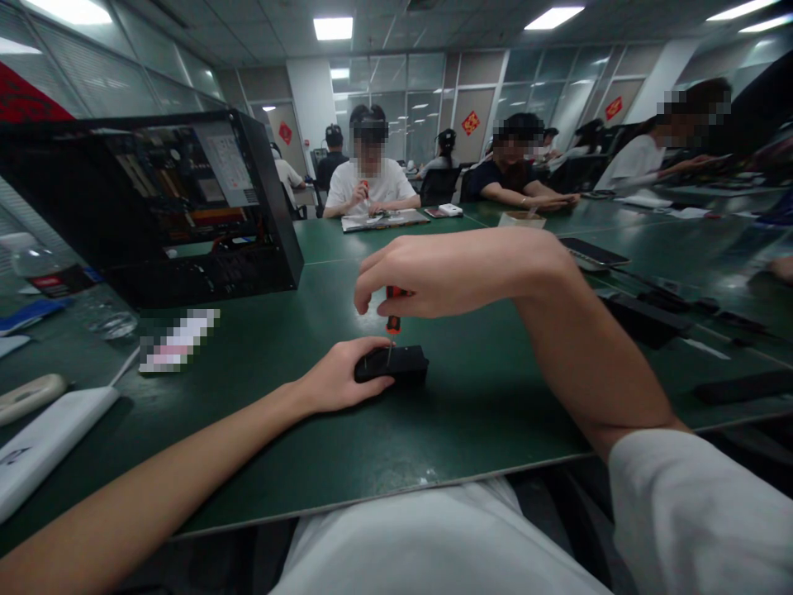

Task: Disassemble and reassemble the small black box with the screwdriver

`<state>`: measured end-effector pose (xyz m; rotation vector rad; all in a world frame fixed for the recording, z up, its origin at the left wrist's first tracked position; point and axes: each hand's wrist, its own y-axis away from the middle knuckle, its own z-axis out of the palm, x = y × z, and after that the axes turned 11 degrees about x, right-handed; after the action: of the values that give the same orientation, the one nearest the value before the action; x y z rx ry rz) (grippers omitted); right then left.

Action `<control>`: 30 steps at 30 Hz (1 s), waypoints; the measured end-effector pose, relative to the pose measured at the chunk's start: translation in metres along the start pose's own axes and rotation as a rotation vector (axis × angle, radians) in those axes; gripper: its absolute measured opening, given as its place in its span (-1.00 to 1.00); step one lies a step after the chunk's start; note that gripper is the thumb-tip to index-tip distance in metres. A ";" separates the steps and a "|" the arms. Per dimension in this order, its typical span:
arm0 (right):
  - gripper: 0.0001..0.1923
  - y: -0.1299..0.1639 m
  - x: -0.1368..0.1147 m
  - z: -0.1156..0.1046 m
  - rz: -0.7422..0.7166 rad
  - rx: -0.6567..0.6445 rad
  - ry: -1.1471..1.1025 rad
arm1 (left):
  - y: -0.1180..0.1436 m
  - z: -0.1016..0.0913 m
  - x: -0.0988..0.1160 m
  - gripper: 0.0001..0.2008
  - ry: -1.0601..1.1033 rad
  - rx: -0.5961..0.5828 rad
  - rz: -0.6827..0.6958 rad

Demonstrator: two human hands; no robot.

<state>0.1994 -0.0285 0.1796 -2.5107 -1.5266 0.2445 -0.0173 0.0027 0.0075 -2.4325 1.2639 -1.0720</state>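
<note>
R hand (427,273) is gripping screwdriver (393,325), pointing tip-down, approx vert.; L hand (334,378) is clasping blk box (410,368), long axis running ~parallel to surface's (297,467) front edge.

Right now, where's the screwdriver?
Head view, centre: the screwdriver is upright in the right hand, shaft down at the black block the left hand holds.

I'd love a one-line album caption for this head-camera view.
Left hand holding a black rectangular block on a green table, right hand gripping a red-and-black screwdriver upright over it.
</note>
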 end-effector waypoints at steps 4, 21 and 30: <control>-0.62 0.003 -0.001 -0.001 -0.025 -0.018 0.018 | 0.002 0.000 0.000 -0.54 0.025 0.067 0.121; -0.55 -0.006 0.000 0.001 0.118 0.066 0.039 | -0.004 0.005 0.014 -0.80 0.182 0.264 0.053; -0.73 0.008 -0.013 -0.005 0.119 0.055 0.130 | -0.003 0.005 0.017 -0.81 0.173 0.282 0.078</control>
<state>0.2013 -0.0434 0.1826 -2.5238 -1.3068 0.1358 -0.0057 -0.0093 0.0142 -2.1045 1.1541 -1.3611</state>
